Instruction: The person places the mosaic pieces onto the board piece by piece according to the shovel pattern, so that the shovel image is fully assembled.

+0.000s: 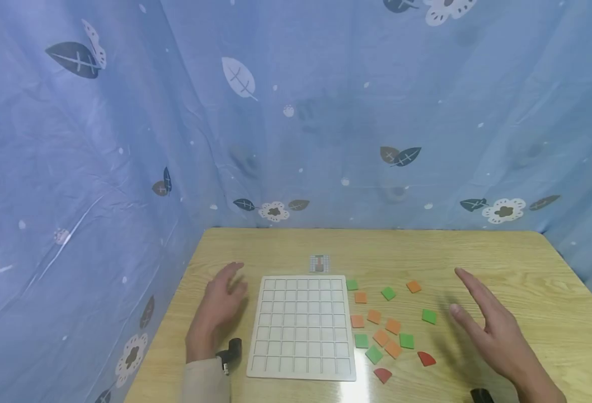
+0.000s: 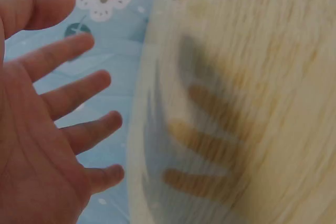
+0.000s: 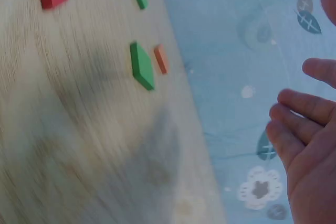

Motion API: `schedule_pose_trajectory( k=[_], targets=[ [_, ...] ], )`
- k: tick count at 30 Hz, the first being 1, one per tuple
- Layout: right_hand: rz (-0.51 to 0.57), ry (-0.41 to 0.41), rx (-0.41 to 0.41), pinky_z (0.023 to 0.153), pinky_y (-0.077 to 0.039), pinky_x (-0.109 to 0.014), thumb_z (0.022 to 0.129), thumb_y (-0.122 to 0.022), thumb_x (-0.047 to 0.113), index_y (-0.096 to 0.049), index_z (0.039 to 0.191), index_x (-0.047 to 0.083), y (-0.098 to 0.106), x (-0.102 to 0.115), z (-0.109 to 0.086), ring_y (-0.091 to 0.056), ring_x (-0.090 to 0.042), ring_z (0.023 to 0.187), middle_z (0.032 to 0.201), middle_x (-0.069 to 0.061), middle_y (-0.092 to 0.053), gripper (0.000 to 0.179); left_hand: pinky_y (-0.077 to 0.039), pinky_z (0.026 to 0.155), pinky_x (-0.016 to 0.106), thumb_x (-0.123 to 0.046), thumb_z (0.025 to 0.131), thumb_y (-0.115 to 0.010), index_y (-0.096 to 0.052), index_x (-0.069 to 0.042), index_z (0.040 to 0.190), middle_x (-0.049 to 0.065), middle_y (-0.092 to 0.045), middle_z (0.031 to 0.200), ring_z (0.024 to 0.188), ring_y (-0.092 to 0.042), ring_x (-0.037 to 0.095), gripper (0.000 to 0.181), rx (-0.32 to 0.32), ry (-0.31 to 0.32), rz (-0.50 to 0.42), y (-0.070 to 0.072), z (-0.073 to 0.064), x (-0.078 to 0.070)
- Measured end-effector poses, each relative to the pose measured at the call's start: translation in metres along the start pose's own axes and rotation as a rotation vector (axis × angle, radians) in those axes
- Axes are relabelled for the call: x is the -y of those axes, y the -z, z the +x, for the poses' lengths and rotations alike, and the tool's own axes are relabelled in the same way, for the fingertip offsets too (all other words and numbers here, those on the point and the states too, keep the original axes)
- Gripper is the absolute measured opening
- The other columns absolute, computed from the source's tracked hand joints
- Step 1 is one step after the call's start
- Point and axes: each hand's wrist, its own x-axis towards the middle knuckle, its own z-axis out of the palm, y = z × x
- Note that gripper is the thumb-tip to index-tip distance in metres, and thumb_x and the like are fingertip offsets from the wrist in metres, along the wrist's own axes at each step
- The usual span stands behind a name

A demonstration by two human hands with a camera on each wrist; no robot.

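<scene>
A white grid board (image 1: 302, 330) lies on the table, its square cells bare. My left hand (image 1: 220, 307) hovers to the left of the board, holding nothing; the left wrist view shows its fingers (image 2: 79, 93) spread above the wood. On the far right, my right hand (image 1: 497, 330) is raised over the table with fingers extended and nothing in them. Between board and right hand lie several orange square tiles (image 1: 393, 326) and several green square tiles (image 1: 429, 316). Nearer the front are two red quarter-round pieces (image 1: 426, 359). In the right wrist view a green tile (image 3: 141, 66) lies beyond the hand's shadow.
A small printed card (image 1: 319, 263) with a grid pattern lies behind the board. Blue patterned curtain (image 1: 326, 123) hangs along the back and left edges of the wooden table (image 1: 477, 252). Dark wrist-camera mounts (image 1: 233, 350) sit by the wrists.
</scene>
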Motion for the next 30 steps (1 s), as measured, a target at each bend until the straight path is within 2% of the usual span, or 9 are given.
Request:
schedule_pose_trajectory(
  k=[1,3,5,9,16,20,24,27,30],
  targets=[
    [0.029,0.003,-0.014,0.133,-0.035,-0.041,0.112,-0.06,0.018,-0.025,0.175,0.033,-0.002,0.0,0.0,-0.024,0.014,0.157,0.181,0.004,-0.029,0.074,-0.014,0.135,0.07,-0.024,0.111,-0.058,-0.045,-0.015,0.167,0.018,-0.031,0.179,0.166,-0.027,0.047,0.058,0.017,0.011,-0.013,-0.002,0.001,0.003],
    [0.11,0.012,-0.04,0.121,-0.037,-0.011,0.112,-0.058,0.012,-0.03,0.174,0.028,-0.006,-0.002,0.001,-0.03,0.027,0.142,0.175,0.017,-0.036,0.07,-0.01,0.134,0.072,-0.022,0.11,-0.06,-0.048,-0.018,0.166,0.016,-0.029,0.18,0.168,-0.022,0.045,0.058,0.047,0.014,-0.023,-0.005,0.004,0.007],
    [0.207,0.035,-0.061,0.107,-0.038,0.002,0.112,-0.056,0.005,-0.034,0.173,0.019,-0.01,-0.003,0.003,-0.04,0.024,0.141,0.168,0.024,-0.042,0.067,-0.003,0.133,0.075,-0.021,0.108,-0.061,-0.05,-0.021,0.165,0.015,-0.028,0.181,0.169,-0.019,0.045,0.058,0.075,0.004,-0.017,-0.009,0.006,0.009],
    [0.389,0.051,-0.089,0.106,-0.045,-0.002,0.111,-0.049,-0.004,-0.039,0.169,0.004,-0.017,-0.009,0.005,-0.053,0.011,0.142,0.161,0.021,-0.053,0.059,0.007,0.131,0.077,-0.019,0.103,-0.064,-0.051,-0.023,0.164,0.016,-0.027,0.181,0.169,-0.013,0.048,0.063,0.125,-0.014,0.03,-0.015,0.008,0.009],
    [0.691,0.019,-0.084,0.108,-0.049,-0.008,0.11,-0.047,-0.009,-0.041,0.164,-0.006,-0.021,-0.023,0.003,-0.06,0.001,0.141,0.156,0.011,-0.063,0.054,0.011,0.128,0.08,-0.019,0.094,-0.072,-0.053,-0.024,0.164,0.019,-0.024,0.182,0.169,-0.003,0.053,0.073,0.191,-0.022,0.111,-0.016,0.006,0.007],
    [0.643,-0.046,-0.03,0.102,-0.054,-0.009,0.108,-0.057,-0.007,-0.042,0.164,-0.004,-0.022,-0.029,0.001,-0.064,0.003,0.136,0.152,0.013,-0.066,0.058,0.009,0.127,0.082,-0.018,0.093,-0.074,-0.053,-0.027,0.164,0.019,-0.021,0.182,0.169,-0.005,0.053,0.075,0.176,-0.017,0.143,-0.017,0.006,0.005],
    [0.485,-0.086,0.036,0.094,-0.06,-0.013,0.103,-0.07,-0.001,-0.046,0.16,-0.005,-0.025,-0.032,0.0,-0.067,0.007,0.128,0.146,0.014,-0.07,0.062,0.011,0.125,0.085,-0.018,0.091,-0.076,-0.052,-0.029,0.164,0.02,-0.016,0.183,0.168,0.001,0.055,0.078,0.163,-0.004,0.162,-0.017,0.008,0.004],
    [0.369,-0.104,0.063,0.091,-0.061,-0.015,0.1,-0.077,0.005,-0.055,0.154,-0.004,-0.028,-0.032,-0.001,-0.07,0.008,0.12,0.138,0.008,-0.075,0.059,0.013,0.123,0.086,-0.019,0.091,-0.076,-0.053,-0.029,0.164,0.02,-0.015,0.184,0.168,0.006,0.056,0.077,0.177,-0.006,0.165,-0.016,0.011,0.004],
    [0.275,-0.123,0.058,0.089,-0.06,-0.012,0.098,-0.082,0.011,-0.063,0.147,0.001,-0.029,-0.032,-0.002,-0.072,0.008,0.113,0.132,-0.005,-0.079,0.054,0.016,0.123,0.084,-0.02,0.094,-0.074,-0.052,-0.03,0.164,0.018,-0.013,0.184,0.168,0.008,0.054,0.074,0.21,-0.014,0.144,-0.016,0.013,0.007]
  ],
)
